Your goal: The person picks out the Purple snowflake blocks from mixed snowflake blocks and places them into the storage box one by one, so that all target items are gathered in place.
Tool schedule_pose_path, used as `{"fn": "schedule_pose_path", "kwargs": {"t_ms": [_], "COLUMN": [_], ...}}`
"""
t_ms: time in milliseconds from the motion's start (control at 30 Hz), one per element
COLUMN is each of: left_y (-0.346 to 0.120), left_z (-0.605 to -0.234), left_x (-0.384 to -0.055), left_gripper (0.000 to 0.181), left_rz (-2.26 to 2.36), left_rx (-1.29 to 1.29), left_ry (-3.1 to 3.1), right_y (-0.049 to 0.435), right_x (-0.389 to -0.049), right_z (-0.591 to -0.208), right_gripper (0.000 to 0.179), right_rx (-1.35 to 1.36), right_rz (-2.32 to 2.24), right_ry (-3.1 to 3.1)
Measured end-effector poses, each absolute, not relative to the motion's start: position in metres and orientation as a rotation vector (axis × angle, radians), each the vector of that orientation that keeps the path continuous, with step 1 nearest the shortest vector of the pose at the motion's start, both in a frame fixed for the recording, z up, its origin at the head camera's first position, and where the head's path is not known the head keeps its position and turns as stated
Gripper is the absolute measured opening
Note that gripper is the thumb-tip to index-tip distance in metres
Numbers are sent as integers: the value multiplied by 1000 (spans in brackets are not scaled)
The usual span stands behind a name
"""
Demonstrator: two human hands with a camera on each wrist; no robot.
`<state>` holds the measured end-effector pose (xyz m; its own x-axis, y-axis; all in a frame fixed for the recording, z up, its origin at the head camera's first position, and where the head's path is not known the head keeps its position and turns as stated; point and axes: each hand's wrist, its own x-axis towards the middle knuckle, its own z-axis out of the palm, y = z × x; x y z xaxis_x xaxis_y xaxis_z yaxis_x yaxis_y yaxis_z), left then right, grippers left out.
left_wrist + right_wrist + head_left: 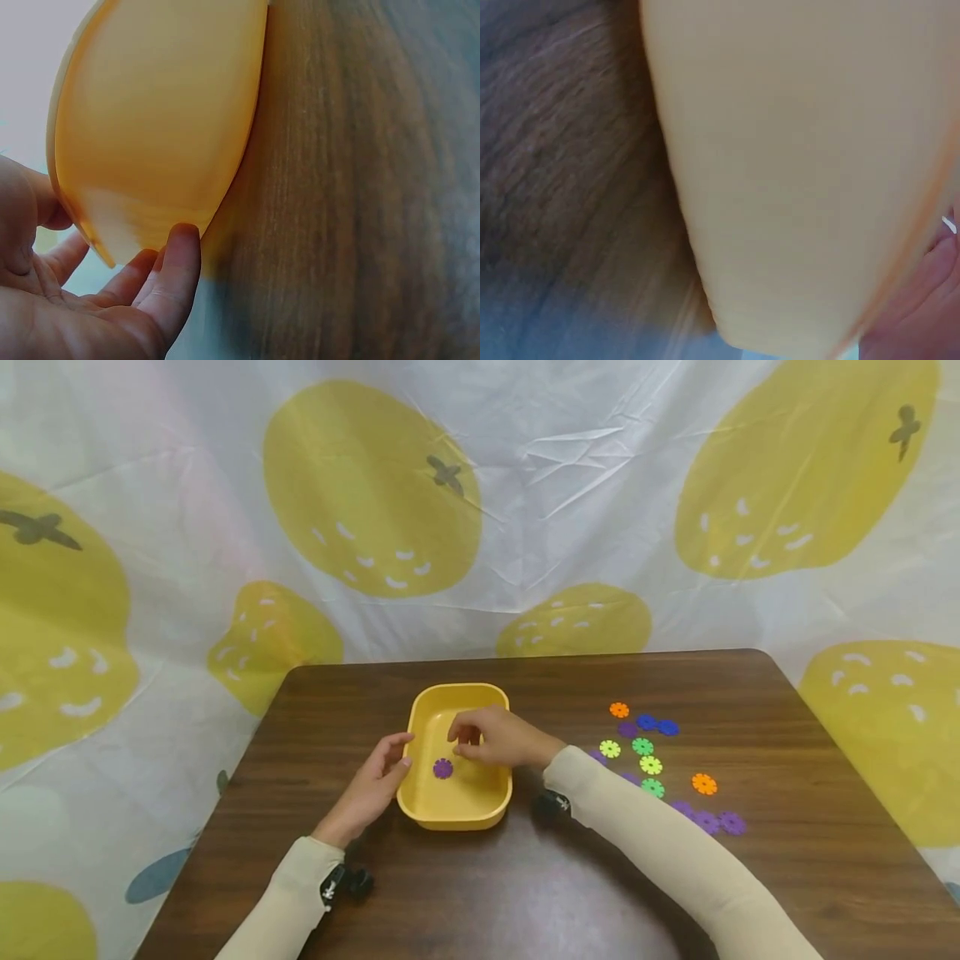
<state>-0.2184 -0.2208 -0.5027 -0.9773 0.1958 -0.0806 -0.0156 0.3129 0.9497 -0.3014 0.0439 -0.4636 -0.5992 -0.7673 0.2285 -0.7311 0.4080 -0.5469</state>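
Observation:
A yellow plastic tub (pixel 455 817) stands on the brown table. Inside it lies a purple flower-shaped plastic disc (pixel 443 768). My left hand (pixel 372 785) holds the tub's left side, thumb at the rim and fingers against the outer wall (pixel 154 127). The right hand (pixel 497 737) reaches over the right rim into the tub, fingers loosely curled above and beside the purple disc, a small gap between thumb and index fingertip. In the right wrist view, the tub's outer wall (pixel 780 165) fills most of the picture and hides those fingertips.
To the right of the tub several flower-shaped discs lie loose: orange (pixel 704 784), blue (pixel 667 727), green (pixel 642 747), yellow-green (pixel 610 749) and purple (pixel 732 823). My right forearm passes over part of this group. A lemon-print curtain (pixel 510 510) hangs behind the table (pixel 465 902).

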Motion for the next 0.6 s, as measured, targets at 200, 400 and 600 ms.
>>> {"fn": "schedule_pose_path", "kwargs": {"t_ms": [200,400,600], "left_y": [-220,-220,-221], "left_z": [-502,-502,-502], "left_x": [-216,-217,-216], "left_gripper": [46,46,46], "left_rz": [1736,1731,1737], "left_rx": [158,149,153], "left_ry": [2398,2388,2388], "right_y": [53,63,75], "right_x": [-296,-290,-277], "right_z": [-458,-453,-448], "right_gripper": [16,13,15], "right_rx": [-1388,-1386,-1385], "right_rz": [-1097,-1148,-1163], "right_ry": [2569,2596,2599]}}
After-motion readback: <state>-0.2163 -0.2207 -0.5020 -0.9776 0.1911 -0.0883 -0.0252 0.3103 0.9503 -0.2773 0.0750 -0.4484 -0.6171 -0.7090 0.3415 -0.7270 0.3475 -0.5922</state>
